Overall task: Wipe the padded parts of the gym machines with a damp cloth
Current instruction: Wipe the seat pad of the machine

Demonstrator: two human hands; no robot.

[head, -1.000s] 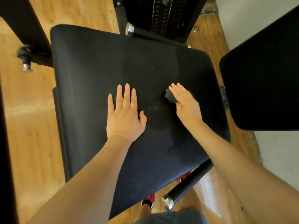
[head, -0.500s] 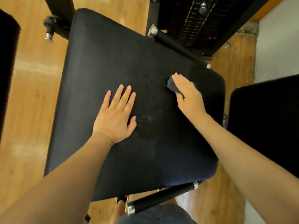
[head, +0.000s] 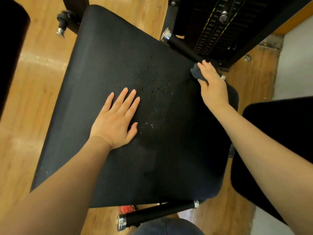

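Your right hand (head: 212, 85) gripped bunched cloth (head: 196, 73) at seat pad's (head: 105, 68) far right corner. Left hand (head: 116, 121) lay flat, fingers spread, bracing pad. Cloth looked soft, light, limp; best kept wadded under palm.

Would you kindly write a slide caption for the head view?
Right hand wipes the seat pad's far edge with a dark cloth while the left hand rests flat on it.

Big black seat pad (head: 118, 68), roughly square with a pebbled texture, flat and seen from above, with pale specks near the middle. The cloth (head: 196, 73) is a small dark grey wad right at the pad's far right edge
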